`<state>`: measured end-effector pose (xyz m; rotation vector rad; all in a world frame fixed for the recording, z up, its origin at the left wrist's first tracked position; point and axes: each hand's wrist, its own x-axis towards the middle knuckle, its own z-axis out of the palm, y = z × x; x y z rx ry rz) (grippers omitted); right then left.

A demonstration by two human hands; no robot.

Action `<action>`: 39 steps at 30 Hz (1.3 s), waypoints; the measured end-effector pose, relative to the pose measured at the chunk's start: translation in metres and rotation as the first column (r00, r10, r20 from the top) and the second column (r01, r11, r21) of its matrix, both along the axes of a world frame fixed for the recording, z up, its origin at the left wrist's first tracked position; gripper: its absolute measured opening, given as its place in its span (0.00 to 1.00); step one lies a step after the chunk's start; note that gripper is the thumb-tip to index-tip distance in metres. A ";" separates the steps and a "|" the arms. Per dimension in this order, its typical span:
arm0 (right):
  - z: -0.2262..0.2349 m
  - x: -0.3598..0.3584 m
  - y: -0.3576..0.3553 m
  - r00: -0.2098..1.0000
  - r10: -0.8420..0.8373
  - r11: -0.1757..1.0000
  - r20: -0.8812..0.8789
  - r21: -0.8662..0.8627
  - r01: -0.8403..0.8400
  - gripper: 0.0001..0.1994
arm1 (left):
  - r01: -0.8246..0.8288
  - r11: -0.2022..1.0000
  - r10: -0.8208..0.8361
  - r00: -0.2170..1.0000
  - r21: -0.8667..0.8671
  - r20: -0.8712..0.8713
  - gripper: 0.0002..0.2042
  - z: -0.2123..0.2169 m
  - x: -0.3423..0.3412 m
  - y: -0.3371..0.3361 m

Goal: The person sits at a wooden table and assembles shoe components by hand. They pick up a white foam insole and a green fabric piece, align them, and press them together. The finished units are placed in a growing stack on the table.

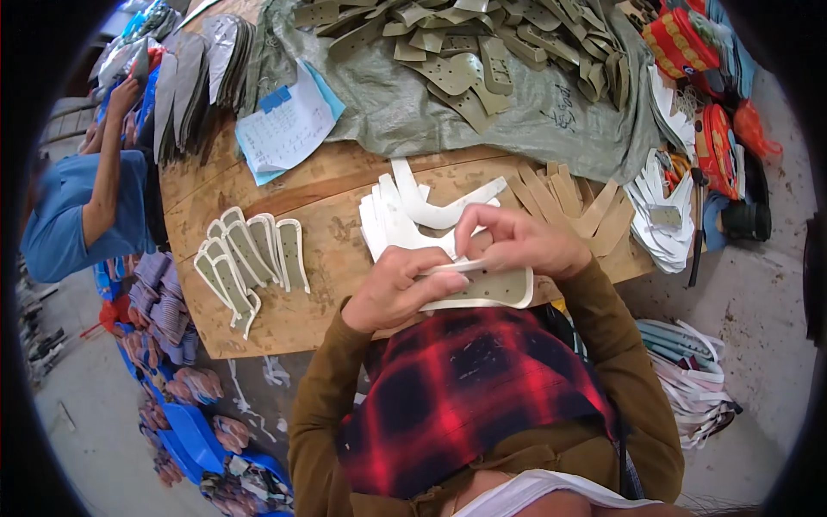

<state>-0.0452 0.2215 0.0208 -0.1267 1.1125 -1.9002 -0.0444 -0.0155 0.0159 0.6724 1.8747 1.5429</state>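
Close in front of my body I hold a flat olive-green piece [495, 289] with small holes and a white border. My left hand [392, 289] is closed on its left end, with the thumb lying along the upper edge. The fingers of my right hand [517, 246] are pinched together at the same edge, on the white edging; their tips are partly hidden. Just beyond my hands lies a stack of white curved strips [396, 215]. On the left of the table several similar white-edged green pieces [241, 254] overlap in a fan.
Bare green perforated pieces [469, 77] are heaped on a grey-green sheet [379, 112] at the back. Tan strips [586, 207] and white strips [663, 211] lie right. Papers [289, 129] and stacked grey pieces [185, 86] are far left. A person in a blue shirt [90, 202] works there.
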 end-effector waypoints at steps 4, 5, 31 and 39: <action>-0.010 0.002 -0.001 0.988 0.030 0.989 -0.148 0.147 -0.008 0.11 | -0.068 0.998 0.068 0.997 -0.017 -0.038 0.11 0.001 0.004 -0.001; -0.008 0.002 -0.003 0.991 -0.011 0.992 -0.134 0.120 0.028 0.10 | -0.073 0.997 0.072 0.997 -0.028 -0.008 0.10 0.002 0.005 -0.001; -0.026 -0.014 -0.029 0.650 -0.535 0.714 -0.540 0.121 0.689 0.13 | -0.634 0.772 0.635 0.772 0.050 -0.017 0.12 -0.011 0.032 0.051; -0.051 0.019 -0.093 0.522 -0.661 0.633 -0.539 -0.027 0.774 0.25 | -0.698 0.640 0.627 0.716 0.323 0.306 0.16 -0.040 0.015 0.051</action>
